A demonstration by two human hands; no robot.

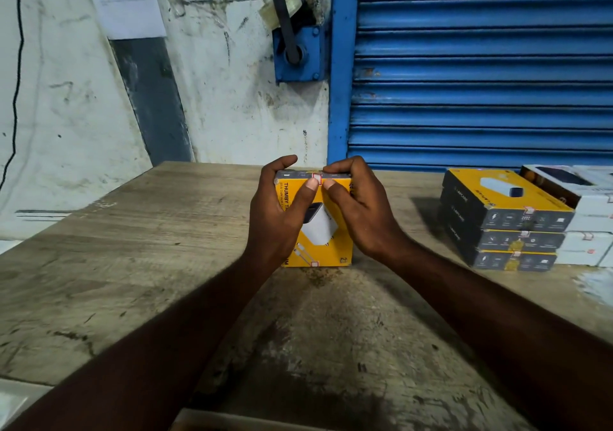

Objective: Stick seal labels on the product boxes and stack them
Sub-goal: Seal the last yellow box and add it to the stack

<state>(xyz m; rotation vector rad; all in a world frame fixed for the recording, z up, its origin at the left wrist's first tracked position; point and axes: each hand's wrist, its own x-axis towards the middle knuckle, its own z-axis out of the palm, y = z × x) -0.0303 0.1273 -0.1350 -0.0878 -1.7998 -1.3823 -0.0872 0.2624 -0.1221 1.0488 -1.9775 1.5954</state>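
At centre frame, your left hand (277,215) and right hand (363,212) braced the box (323,231) on the table (132,265), fingers (287,160) curled round it, thumbs pressing the label (316,178) down, probably to bond it.

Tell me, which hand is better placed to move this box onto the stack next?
Probably the right hand: it holds the yellow box on the side nearer the stack, which sits to its right. The left hand would have to cross over.
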